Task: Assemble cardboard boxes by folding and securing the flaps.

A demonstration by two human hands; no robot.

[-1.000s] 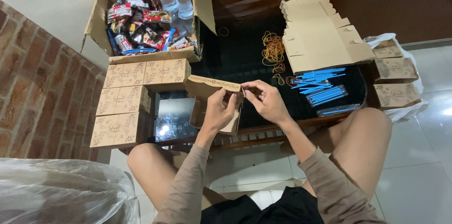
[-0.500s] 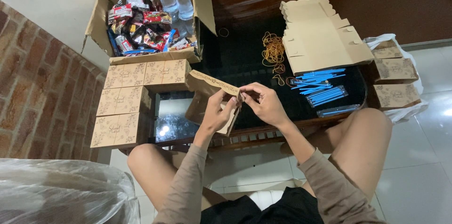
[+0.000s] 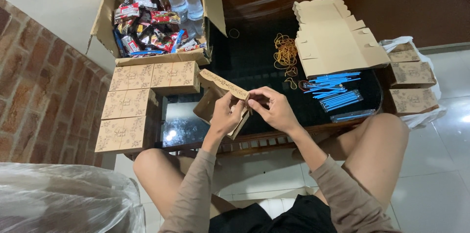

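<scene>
Over the counter's near edge, the left hand and right hand are both pinching a half-folded brown card box, fingers closed on its flap. It is looking light, thin and easily creased, so gripping along the folds and flap edges is seeming safest.

Over the last second the left hand has slid a little further up the half-folded kraft paper box, its fingers now curled over the flap edge. The right hand has drawn in closer, so that its fingertips now meet the left hand's at the box's corner.
</scene>
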